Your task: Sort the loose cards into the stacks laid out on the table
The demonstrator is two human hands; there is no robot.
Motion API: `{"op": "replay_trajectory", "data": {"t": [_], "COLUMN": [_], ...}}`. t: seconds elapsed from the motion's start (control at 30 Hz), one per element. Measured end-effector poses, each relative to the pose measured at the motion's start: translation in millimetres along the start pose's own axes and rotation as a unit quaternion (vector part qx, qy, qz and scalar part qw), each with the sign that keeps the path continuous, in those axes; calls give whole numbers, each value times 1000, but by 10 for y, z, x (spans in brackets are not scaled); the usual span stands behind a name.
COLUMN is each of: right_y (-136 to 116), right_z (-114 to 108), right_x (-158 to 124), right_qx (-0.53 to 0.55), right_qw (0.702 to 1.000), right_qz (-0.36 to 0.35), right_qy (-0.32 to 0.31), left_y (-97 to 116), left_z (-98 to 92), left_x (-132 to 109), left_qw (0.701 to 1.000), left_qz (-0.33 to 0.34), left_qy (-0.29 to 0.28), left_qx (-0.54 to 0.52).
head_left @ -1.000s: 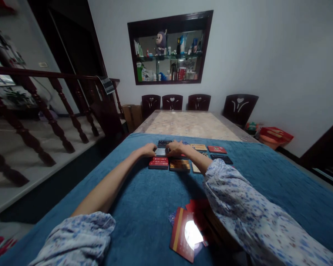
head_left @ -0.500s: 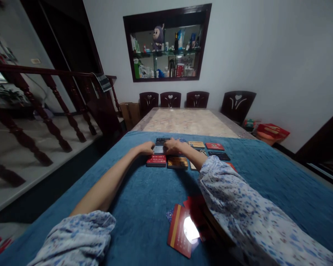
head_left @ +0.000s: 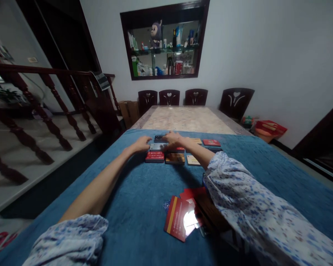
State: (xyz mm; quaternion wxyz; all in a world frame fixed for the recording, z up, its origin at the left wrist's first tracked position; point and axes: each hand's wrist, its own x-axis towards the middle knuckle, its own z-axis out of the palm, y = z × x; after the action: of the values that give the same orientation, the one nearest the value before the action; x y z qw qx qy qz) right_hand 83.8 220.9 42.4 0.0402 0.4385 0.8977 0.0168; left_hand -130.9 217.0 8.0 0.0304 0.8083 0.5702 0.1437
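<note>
Stacks of cards lie in rows on a blue cloth [head_left: 133, 192]. My left hand [head_left: 141, 144] is at the left side of the rows, thumb and fingers apart, beside a silver-grey stack [head_left: 155, 147] and a dark stack [head_left: 158, 139]. From the right, my right hand [head_left: 173, 140] reaches over the same two stacks with its fingers spread, and it hides part of the stacks beneath. Whether its fingertips touch the cards is hard to see. In the nearest row sit a red stack [head_left: 154, 157], a brown-gold stack [head_left: 174, 159] and a cream stack [head_left: 192, 160].
A loose pile of red cards [head_left: 176, 218] with a bright glare lies close to me, partly under my right sleeve [head_left: 238, 199]. A red stack [head_left: 211, 142] is at the far right. Beyond the cloth the marbled tabletop [head_left: 180, 118] continues towards dark chairs [head_left: 169, 97].
My left hand has drawn slightly left, its fingers parting from the silver-grey stack. My right hand has lifted a little, fingers more spread. The view has shifted slightly.
</note>
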Motion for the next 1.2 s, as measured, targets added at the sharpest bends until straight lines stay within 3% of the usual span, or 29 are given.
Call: {"op": "replay_trajectory", "data": {"t": [0.37, 0.73, 1.0, 1.2], "right_y": [-74, -171, -235, -358], "right_z": [-93, 17, 190, 372], "right_x": [-632, -1376, -1703, -1879], "right_qx": [-10, -4, 34, 79], "right_qw": [997, 995, 991, 983], "right_qz": [-5, -13, -25, -95], "right_qy": [72, 97, 128, 132], "left_y": [351, 839, 1114, 1309], "left_z": [-5, 87, 147, 211], "left_x": [-463, -973, -1246, -1521], "left_qw": [995, 992, 989, 992], "left_qz": [43, 83, 107, 101], "left_qy": [87, 90, 90, 64], "left_qx": [-8, -40, -37, -45]}}
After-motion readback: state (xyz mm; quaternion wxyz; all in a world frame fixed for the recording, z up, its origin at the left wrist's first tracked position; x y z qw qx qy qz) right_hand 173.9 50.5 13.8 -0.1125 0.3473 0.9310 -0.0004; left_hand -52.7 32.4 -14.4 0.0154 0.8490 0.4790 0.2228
